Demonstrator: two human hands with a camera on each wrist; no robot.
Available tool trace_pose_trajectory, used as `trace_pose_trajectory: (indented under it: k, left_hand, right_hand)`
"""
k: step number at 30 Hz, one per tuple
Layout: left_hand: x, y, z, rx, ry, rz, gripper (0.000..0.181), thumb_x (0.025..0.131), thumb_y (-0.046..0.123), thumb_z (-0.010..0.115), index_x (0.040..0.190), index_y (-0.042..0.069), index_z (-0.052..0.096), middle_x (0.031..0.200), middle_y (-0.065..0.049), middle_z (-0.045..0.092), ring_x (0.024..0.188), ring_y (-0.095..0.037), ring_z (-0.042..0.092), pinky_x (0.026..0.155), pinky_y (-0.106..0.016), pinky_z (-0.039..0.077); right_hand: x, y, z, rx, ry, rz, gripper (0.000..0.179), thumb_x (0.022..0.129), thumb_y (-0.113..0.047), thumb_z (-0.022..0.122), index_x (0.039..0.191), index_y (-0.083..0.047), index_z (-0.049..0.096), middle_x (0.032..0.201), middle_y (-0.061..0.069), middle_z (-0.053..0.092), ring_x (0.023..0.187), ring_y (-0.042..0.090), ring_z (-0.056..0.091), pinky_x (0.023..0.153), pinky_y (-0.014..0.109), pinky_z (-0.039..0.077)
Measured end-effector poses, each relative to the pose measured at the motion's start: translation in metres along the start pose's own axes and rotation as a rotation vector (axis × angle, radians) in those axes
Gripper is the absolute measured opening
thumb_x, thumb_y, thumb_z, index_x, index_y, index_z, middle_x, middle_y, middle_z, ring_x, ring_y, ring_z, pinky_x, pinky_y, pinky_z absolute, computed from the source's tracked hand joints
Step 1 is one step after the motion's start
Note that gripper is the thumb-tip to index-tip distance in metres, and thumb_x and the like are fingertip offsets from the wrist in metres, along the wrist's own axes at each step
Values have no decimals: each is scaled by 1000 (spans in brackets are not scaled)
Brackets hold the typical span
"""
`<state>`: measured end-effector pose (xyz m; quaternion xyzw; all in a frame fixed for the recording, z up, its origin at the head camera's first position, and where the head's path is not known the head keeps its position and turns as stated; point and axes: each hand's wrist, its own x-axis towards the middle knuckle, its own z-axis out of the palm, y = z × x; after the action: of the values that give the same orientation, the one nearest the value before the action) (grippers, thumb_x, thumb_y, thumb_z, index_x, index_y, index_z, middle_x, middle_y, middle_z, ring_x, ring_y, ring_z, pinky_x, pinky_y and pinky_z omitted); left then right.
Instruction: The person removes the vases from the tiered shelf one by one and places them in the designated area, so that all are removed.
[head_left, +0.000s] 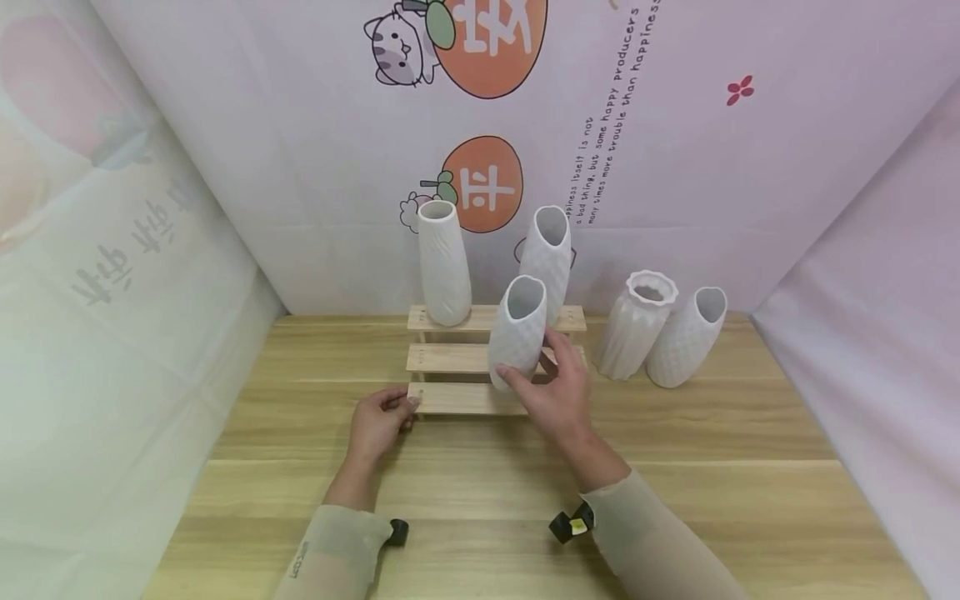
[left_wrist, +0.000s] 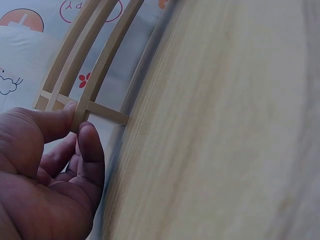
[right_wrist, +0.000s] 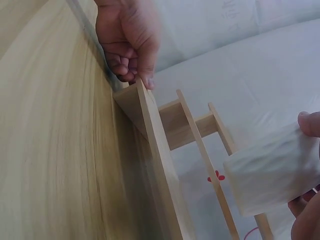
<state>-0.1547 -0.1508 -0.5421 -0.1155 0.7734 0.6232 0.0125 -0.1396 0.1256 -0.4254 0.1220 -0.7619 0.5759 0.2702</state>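
Note:
A three-step wooden rack (head_left: pixel 453 398) stands against the back wall. My left hand (head_left: pixel 378 423) pinches the left end of its lowest step, thumb on top and fingers beneath, as the left wrist view shows on the rack's end (left_wrist: pixel 82 107). In my right hand (head_left: pixel 561 398) is a white vase (head_left: pixel 517 332) with a diamond-textured body and a slanted mouth, gripped low between thumb and fingers. It is over the right part of the lower steps; in the right wrist view the vase's base (right_wrist: pixel 250 185) hangs clear of the slats. The top step carries a tall smooth white vase (head_left: pixel 446 267) at left and a textured white vase (head_left: pixel 553 254) at right.
Right of the rack, a fluted white vase (head_left: pixel 633 333) with a scalloped rim and another textured white vase (head_left: pixel 686 340) stand side by side on the wooden table (head_left: pixel 480 492). Printed cloth (head_left: pixel 315 167) hangs behind and at both sides.

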Motion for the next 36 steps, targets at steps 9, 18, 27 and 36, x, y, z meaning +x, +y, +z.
trace_pose_trajectory:
  k: [9,18,27,36]
  left_hand:
    - [-1,0,-1,3,-5,-6,38,95,18,78,126,-2,69,106,-16,72,82,-21,70,71,-28,63]
    - [0,-1,0,-6,-7,-8,37,95,18,79,125,-2,70,106,-16,72,82,-20,70,71,-28,63]
    - [-1,-2,0,-4,-7,1,37,95,18,79,125,-2,69,105,-15,72,81,-21,70,70,-27,63]
    - [-1,-1,1,-16,-7,-5,37,94,17,79,125,-2,69,105,-15,72,81,-22,70,69,-28,63]
  right_hand:
    - [0,5,-12,-3,24,10,67,73,7,91,133,5,62,128,21,60,119,31,59,97,45,58]
    - [0,7,-21,-47,47,-5,66,71,7,92,130,5,63,123,21,62,114,30,60,94,46,59]
    - [-1,13,-29,-34,63,-12,63,70,10,91,127,7,64,121,23,62,113,29,60,96,53,57]
    - [-3,16,-39,-65,77,0,64,71,7,92,129,4,65,122,20,65,113,26,61,95,51,58]
